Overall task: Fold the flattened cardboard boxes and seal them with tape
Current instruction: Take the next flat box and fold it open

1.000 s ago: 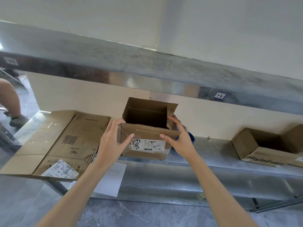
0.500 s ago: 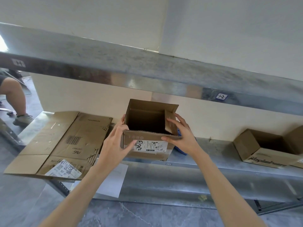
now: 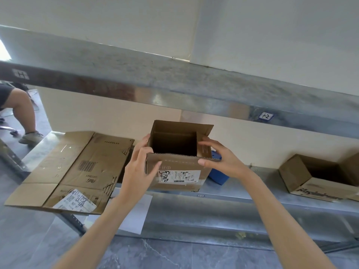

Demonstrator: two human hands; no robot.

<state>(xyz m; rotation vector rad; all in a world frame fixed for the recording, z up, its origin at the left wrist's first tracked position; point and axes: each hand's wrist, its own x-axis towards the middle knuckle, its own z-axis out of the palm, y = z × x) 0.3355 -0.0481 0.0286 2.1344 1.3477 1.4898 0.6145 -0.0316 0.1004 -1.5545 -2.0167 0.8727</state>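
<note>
A small brown cardboard box (image 3: 174, 164) with a white shipping label stands upright on the metal shelf (image 3: 252, 193), its top open and its flaps up. My left hand (image 3: 138, 167) grips its left front corner, thumb on the front face and fingers on the left side. My right hand (image 3: 221, 160) holds the right side, its thumb on the front flap and its fingers on the right flap. A flattened cardboard box (image 3: 77, 171) lies to the left, overhanging the shelf edge. Something blue (image 3: 217, 174) sits behind the box at its right; I cannot tell what it is.
Another open cardboard box (image 3: 318, 177) lies on its side at the shelf's right. An upper metal shelf (image 3: 174, 90) spans overhead. A white sheet (image 3: 136, 212) hangs below the shelf edge. Another person's leg (image 3: 21, 111) shows at far left.
The box's near flap has risen from leaning outward to nearly upright. Both hands have shifted up along the box's sides.
</note>
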